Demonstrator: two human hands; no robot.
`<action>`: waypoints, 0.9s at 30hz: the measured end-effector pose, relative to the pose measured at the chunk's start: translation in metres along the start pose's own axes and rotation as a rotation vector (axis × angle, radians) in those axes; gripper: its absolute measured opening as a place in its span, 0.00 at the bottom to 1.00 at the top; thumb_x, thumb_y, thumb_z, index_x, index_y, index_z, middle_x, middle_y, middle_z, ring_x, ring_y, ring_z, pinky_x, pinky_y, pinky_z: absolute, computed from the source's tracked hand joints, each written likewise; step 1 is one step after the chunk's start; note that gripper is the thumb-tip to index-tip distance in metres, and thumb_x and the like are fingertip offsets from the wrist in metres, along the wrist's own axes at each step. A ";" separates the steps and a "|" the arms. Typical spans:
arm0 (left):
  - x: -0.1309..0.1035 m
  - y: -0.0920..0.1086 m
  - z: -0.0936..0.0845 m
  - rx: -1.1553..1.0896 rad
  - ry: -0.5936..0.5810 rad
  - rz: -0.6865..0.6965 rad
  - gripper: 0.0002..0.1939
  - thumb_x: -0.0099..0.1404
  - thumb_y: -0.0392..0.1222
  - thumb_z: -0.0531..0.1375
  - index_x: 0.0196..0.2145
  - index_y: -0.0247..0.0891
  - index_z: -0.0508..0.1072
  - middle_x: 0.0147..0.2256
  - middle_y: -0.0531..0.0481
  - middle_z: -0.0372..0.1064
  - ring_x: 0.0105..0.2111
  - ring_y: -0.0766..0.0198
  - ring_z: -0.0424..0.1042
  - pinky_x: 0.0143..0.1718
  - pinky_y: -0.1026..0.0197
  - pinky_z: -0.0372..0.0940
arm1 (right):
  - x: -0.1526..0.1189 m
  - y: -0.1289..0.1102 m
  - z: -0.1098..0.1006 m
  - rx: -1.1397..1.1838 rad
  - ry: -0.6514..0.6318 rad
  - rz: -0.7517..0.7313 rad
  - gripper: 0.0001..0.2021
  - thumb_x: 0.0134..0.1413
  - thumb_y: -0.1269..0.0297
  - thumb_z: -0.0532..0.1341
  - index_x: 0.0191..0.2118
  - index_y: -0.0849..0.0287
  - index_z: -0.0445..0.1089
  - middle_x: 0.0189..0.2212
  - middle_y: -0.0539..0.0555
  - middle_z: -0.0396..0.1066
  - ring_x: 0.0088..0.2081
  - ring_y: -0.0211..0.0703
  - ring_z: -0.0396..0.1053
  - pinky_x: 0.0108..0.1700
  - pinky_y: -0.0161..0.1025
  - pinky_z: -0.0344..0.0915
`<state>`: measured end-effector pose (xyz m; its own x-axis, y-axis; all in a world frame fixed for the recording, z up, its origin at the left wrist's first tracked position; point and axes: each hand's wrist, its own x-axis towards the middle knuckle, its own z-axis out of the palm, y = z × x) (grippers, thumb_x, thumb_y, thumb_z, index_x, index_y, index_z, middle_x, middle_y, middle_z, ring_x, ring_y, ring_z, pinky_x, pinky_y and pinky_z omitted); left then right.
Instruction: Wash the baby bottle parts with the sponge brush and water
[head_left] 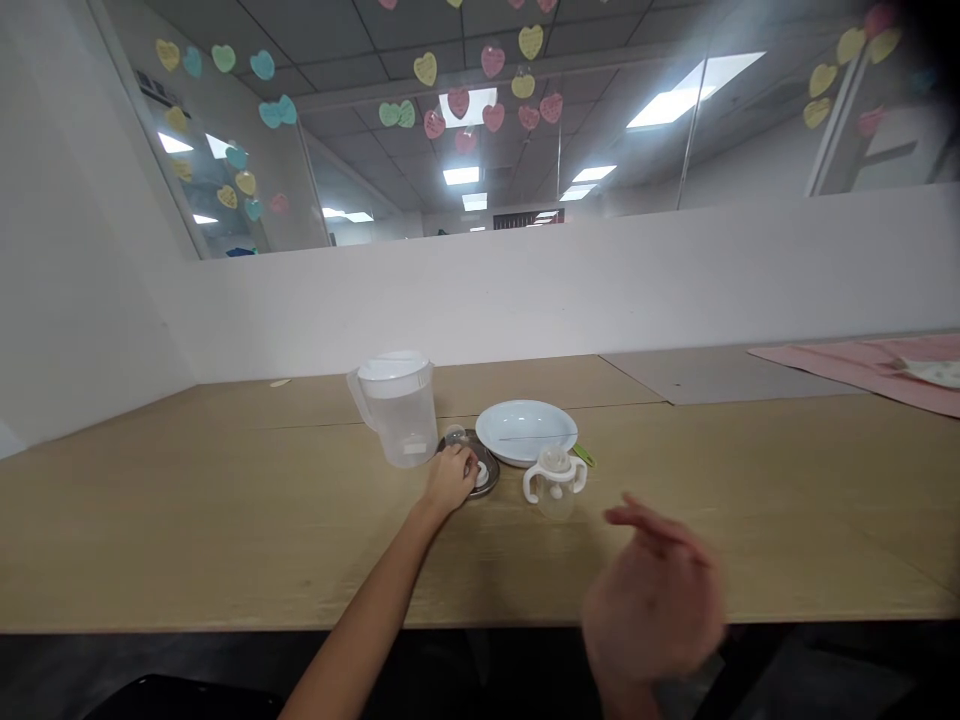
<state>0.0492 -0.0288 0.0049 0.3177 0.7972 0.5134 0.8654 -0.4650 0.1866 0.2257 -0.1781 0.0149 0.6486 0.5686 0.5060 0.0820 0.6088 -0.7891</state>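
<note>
My left hand (451,480) reaches onto a dark round tray (491,484), its fingers closed around a small white ring-shaped part (481,474) that they partly cover. Just behind that hand, a small clear cup-like piece (455,435) sits on the tray. To the right stands a clear baby bottle (556,490) with two white handles and a translucent top. My right hand (656,595), blurred by motion, is raised near the table's front edge. Its fingers stretch leftward and nothing shows in them.
A translucent lidded pitcher (407,415) stands left of the tray. Behind the bottle is a white bowl (526,415), with a green handle (584,456) sticking out beside it. Pink cloth (862,365) lies at the far right of the wooden table (225,530). A white wall (525,290) rises behind.
</note>
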 end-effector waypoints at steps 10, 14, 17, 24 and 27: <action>-0.056 0.078 -0.055 -0.384 0.523 -0.139 0.07 0.63 0.39 0.48 0.31 0.39 0.65 0.29 0.50 0.66 0.31 0.64 0.65 0.34 0.62 0.61 | -0.026 0.012 0.028 0.071 -0.310 0.061 0.20 0.52 0.56 0.54 0.50 0.58 0.61 0.47 0.57 0.64 0.48 0.45 0.63 0.47 0.43 0.60; -0.110 0.124 -0.053 -0.536 0.506 -0.047 0.06 0.62 0.36 0.50 0.35 0.38 0.66 0.30 0.49 0.67 0.30 0.65 0.66 0.31 0.64 0.62 | -0.042 0.007 0.030 0.117 -0.400 0.173 0.17 0.55 0.54 0.50 0.46 0.56 0.63 0.37 0.54 0.68 0.36 0.41 0.67 0.37 0.37 0.65; -0.123 0.134 -0.062 -0.657 0.508 -0.126 0.06 0.61 0.37 0.52 0.30 0.37 0.68 0.26 0.51 0.66 0.26 0.68 0.66 0.28 0.67 0.61 | -0.048 -0.002 0.025 0.112 -0.395 0.039 0.12 0.53 0.56 0.54 0.35 0.58 0.66 0.27 0.51 0.67 0.28 0.38 0.66 0.31 0.34 0.65; -0.099 0.128 -0.086 -1.073 0.448 -0.434 0.14 0.57 0.46 0.57 0.20 0.34 0.66 0.19 0.55 0.61 0.21 0.70 0.61 0.23 0.70 0.57 | -0.037 -0.031 0.027 0.142 -0.467 -0.172 0.05 0.55 0.65 0.53 0.37 0.56 0.64 0.27 0.50 0.68 0.28 0.35 0.67 0.28 0.30 0.64; -0.088 0.125 -0.079 -1.188 0.410 -0.473 0.14 0.55 0.48 0.57 0.21 0.34 0.66 0.19 0.55 0.61 0.22 0.71 0.60 0.22 0.70 0.57 | -0.032 -0.028 0.031 0.109 -0.440 -0.208 0.05 0.53 0.67 0.55 0.38 0.56 0.64 0.28 0.50 0.69 0.28 0.35 0.67 0.28 0.30 0.65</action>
<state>0.0994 -0.1873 0.0493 -0.2358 0.8982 0.3710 -0.0657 -0.3956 0.9161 0.1798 -0.1961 0.0316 0.2440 0.5945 0.7662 0.0812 0.7748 -0.6270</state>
